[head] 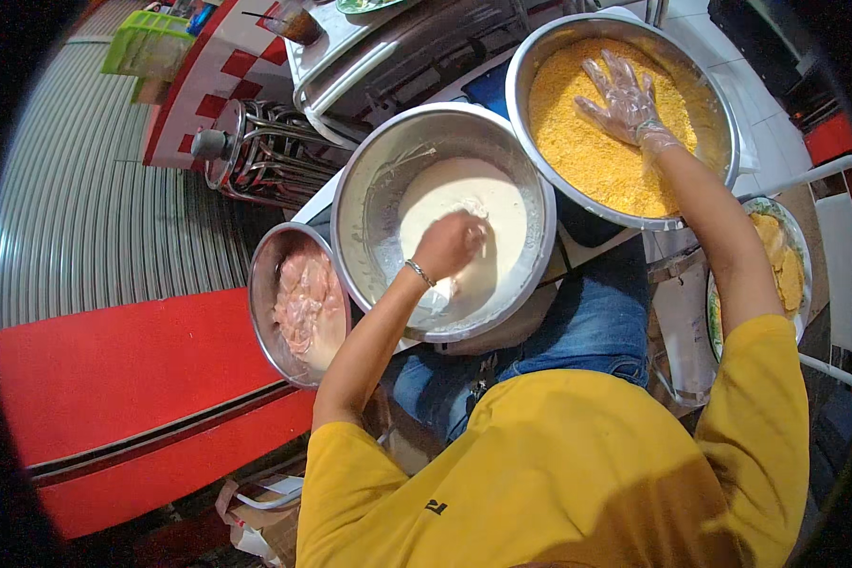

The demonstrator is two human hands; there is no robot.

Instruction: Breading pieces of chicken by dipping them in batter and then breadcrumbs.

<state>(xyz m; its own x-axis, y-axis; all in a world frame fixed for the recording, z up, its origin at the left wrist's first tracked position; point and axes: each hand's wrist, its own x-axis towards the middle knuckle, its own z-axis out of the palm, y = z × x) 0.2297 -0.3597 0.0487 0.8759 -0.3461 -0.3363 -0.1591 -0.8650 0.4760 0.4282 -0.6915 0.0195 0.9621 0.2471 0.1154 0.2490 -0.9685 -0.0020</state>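
My left hand, bare with a bracelet at the wrist, is at the pale batter in the middle metal bowl. Its fingers are curled and partly hidden, and whether they grip anything cannot be told. My right hand, in a clear plastic glove, lies spread on yellow crumbs in the right metal bowl. At the left, a smaller metal bowl holds raw meat pieces, with some pale liquid beside them.
A plate of yellow crumb-coated pieces rests by my right arm. Stacked metal stools stand beyond the meat bowl. A drink cup sits on a white table. A red panel lies at the left.
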